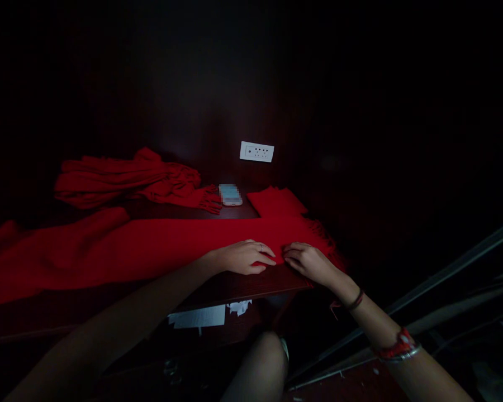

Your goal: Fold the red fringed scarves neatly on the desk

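A long red scarf (159, 245) lies stretched along the dark shelf, its fringed end at the right. My left hand (245, 257) rests on the scarf near that end, palm down with fingers spread, a ring on one finger. Just to its right, my right hand (310, 262) touches the same cloth with its fingers bent downward; whether they pinch the fabric cannot be made out. Behind the fringed end sits a folded red cloth (276, 202). Another red scarf (129, 178) with fringe lies bunched at the back left.
A phone-like object (230, 195) with a blurred screen lies between the red cloths. On the back wall is a white power socket (257, 152). Papers (201, 317) stick out below the shelf edge (251, 293). A pale rail (452, 268) slants at the right.
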A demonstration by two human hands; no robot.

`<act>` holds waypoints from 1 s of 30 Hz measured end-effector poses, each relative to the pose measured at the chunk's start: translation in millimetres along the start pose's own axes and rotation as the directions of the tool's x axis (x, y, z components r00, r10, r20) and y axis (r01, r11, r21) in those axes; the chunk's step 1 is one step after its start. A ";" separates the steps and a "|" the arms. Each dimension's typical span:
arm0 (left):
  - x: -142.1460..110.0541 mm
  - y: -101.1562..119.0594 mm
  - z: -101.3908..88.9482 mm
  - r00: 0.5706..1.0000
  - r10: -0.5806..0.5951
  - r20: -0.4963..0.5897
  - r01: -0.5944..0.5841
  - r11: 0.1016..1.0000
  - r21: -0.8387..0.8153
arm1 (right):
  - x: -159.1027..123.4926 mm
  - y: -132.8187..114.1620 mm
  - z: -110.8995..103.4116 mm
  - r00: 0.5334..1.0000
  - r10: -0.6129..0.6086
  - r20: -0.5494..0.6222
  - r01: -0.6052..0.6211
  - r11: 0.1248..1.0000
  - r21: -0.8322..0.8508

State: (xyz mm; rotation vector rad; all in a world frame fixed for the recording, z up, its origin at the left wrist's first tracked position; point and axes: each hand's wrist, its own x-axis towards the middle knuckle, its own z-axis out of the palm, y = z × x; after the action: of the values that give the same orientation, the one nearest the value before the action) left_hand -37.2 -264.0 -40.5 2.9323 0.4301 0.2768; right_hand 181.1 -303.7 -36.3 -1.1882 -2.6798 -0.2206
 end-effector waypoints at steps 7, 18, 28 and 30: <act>-1.5 -1.0 2.8 0.999 -0.014 -0.051 0.010 0.996 -0.083 | 3.4 -2.4 19.7 0.978 0.188 -0.085 -0.177 0.977 0.121; -10.9 -41.2 9.7 0.756 -0.634 -0.163 0.645 0.764 0.024 | 72.8 6.7 28.4 0.944 0.302 0.137 -0.315 0.944 0.095; -10.5 -45.5 14.8 0.686 -0.726 -0.037 0.727 0.683 0.074 | 36.9 68.3 25.6 0.771 0.580 0.263 -0.577 0.811 -0.100; -10.3 -44.1 13.3 0.659 -0.751 -0.051 0.752 0.656 0.069 | 50.3 59.0 25.0 0.815 0.550 0.184 -0.545 0.834 -0.080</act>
State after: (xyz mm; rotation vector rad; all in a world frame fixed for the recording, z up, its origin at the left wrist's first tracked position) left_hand -56.0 -227.2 -63.4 2.5153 1.6272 0.1600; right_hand 189.0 -223.1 -45.1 -2.0216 -2.3467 -0.0382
